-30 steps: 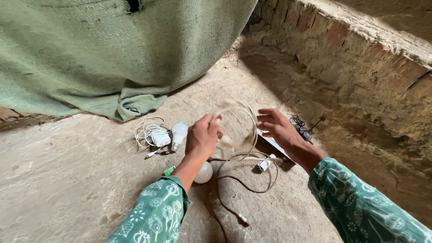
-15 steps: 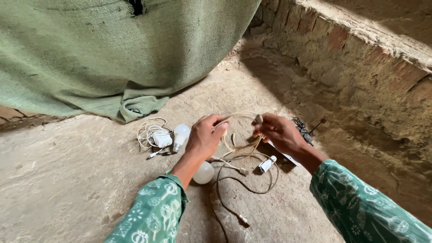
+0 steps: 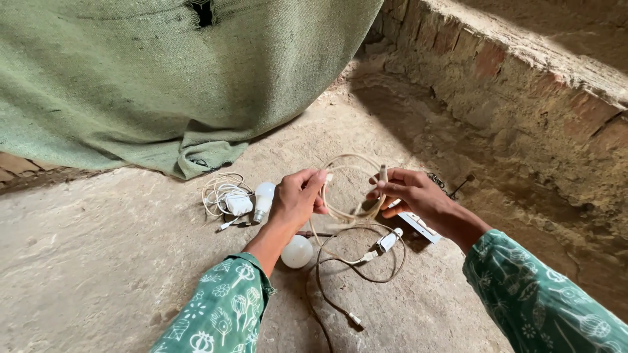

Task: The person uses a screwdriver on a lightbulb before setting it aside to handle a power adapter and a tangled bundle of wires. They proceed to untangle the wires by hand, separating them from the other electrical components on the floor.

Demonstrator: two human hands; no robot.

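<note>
Both hands have risen; left hand (image 3: 297, 199) and right hand (image 3: 409, 191) fingers pinch the looped cable (image 3: 347, 216).

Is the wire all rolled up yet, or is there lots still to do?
Partly. Done: a few pale loops of the wire hang between the left hand and the right hand. In hand: the right hand pinches one end upright. Left: a long stretch of wire with small plugs lies loose on the floor, beside a round bulb. Another coiled bundle lies apart.
</note>
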